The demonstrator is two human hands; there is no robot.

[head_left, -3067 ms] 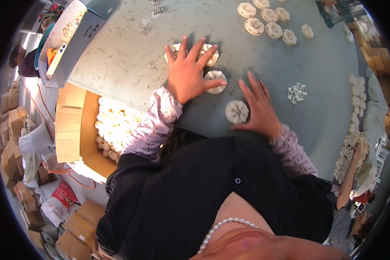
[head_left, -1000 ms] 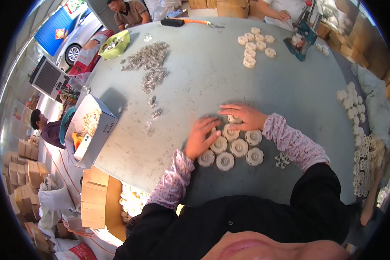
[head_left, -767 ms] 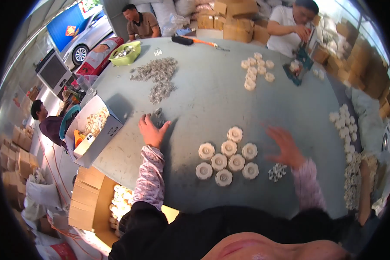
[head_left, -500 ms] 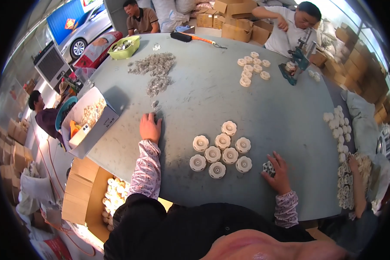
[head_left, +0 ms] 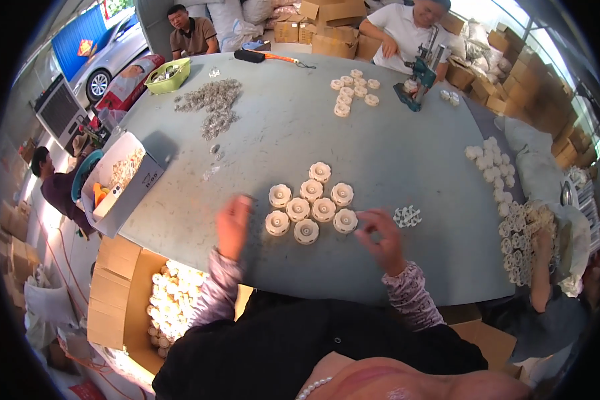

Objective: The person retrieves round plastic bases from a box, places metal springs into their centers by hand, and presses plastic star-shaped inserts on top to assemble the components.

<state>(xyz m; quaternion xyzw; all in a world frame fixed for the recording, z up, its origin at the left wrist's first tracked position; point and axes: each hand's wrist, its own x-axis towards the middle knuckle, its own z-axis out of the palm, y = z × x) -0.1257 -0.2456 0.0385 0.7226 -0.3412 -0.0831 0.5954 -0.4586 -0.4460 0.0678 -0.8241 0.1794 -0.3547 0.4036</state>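
Several round cream plastic knobs with scalloped rims (head_left: 311,190) lie grouped on the table in front of me. To their left, my left hand (head_left: 232,227) is raised with thumb and fingers closed; a small dark bit shows at the fingertips, too blurred to name. On the other side, my right hand (head_left: 383,241) hovers beside the rightmost knob (head_left: 345,221), its fingers bent into a pinch; what they hold, if anything, is hidden. A small cluster of white plastic pieces (head_left: 407,217) lies just right of that hand. Farther off rests a heap of thin metal coils (head_left: 210,100).
A box of small parts (head_left: 130,183) stands at the table's left edge, a green basin (head_left: 169,77) and brush (head_left: 250,57) at the back. A co-worker sits by a green hand press (head_left: 417,73). White parts (head_left: 492,167) line the right edge. A carton of knobs (head_left: 123,300) is below left.
My left hand has come back from near the coils toward me. My right hand has left the white pieces and moved left to the knobs. The whole view has shifted.
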